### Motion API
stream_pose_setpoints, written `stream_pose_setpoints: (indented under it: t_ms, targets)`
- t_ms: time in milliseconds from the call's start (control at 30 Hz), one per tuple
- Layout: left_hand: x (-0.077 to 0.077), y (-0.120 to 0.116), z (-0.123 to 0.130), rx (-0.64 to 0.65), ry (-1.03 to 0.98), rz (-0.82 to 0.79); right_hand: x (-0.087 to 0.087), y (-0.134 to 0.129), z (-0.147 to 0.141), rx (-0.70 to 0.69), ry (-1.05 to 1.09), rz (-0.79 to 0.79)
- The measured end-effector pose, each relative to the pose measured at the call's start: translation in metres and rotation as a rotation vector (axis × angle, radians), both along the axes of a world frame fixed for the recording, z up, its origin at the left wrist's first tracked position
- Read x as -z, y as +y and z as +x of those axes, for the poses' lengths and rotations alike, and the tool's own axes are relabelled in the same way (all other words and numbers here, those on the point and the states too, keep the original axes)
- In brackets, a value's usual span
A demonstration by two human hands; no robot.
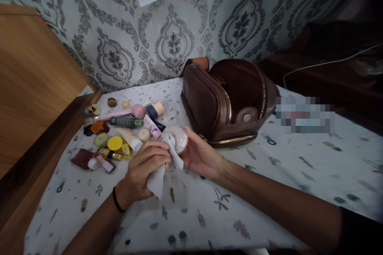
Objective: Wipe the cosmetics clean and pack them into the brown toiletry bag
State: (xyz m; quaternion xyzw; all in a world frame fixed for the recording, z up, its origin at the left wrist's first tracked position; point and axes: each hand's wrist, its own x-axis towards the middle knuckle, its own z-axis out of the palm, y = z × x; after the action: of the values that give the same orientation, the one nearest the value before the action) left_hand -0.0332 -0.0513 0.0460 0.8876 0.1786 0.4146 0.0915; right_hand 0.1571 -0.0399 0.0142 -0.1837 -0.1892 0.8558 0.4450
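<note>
My right hand (204, 154) grips a round, clear-and-pink cosmetic jar (180, 137), its round face tilted toward me. In my left hand (143, 169) is a white tissue (156, 182), bunched between the fingers and pressed against the jar's left side. Part of the jar is hidden behind the tissue and fingers. Just beyond the left hand lie cosmetics, among them a white-and-purple tube (152, 126), a beige tube (129, 138) and a yellow-lidded pot (115, 143). Behind the right hand stands a brown leather bag (200, 105), unzipped at the top.
The patterned white cloth (221, 223) covers the surface. To the left rises a wooden panel (38, 83); a patterned wall (173, 44) closes off the back. A blurred-out item (305, 114) lies right of the bag, near a thin white cable (326, 63).
</note>
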Motion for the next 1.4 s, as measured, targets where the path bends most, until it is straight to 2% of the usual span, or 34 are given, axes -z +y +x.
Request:
stream_pose_setpoints:
  t_ms: [167, 400, 533, 700, 833, 967, 1100, 1267, 1400]
  targets:
    - [-0.003, 0.001, -0.003, 0.004, 0.045, 0.001, 0.002, -0.005, -0.003, -0.016, -0.073, 0.079]
    - [0.000, 0.009, -0.004, -0.182, 0.147, -0.018, 0.004, -0.005, -0.001, 0.013, -0.034, 0.110]
    - [0.004, 0.011, -0.004, -0.323, 0.065, -0.079, 0.003, -0.004, -0.001, -0.004, -0.019, 0.154]
    - [0.005, 0.015, -0.007, -0.364, -0.036, -0.177, 0.003, -0.003, -0.001, 0.042, -0.056, 0.178]
    - [0.008, 0.018, -0.007, -0.380, -0.073, -0.248, 0.002, -0.003, -0.001, 0.090, -0.139, 0.218]
    - [0.007, 0.018, -0.006, -0.397, -0.104, -0.322, 0.002, -0.003, -0.001, 0.197, -0.284, 0.337]
    - [0.001, 0.016, -0.005, -0.420, -0.127, -0.469, 0.001, -0.005, -0.001, 0.250, -0.401, 0.463]
    - [-0.002, 0.017, -0.006, -0.439, -0.174, -0.537, 0.001, -0.006, -0.001, 0.183, -0.463, 0.560]
    - [-0.002, 0.017, -0.007, -0.487, -0.204, -0.501, -0.001, -0.005, 0.002, 0.181, -0.617, 0.674]
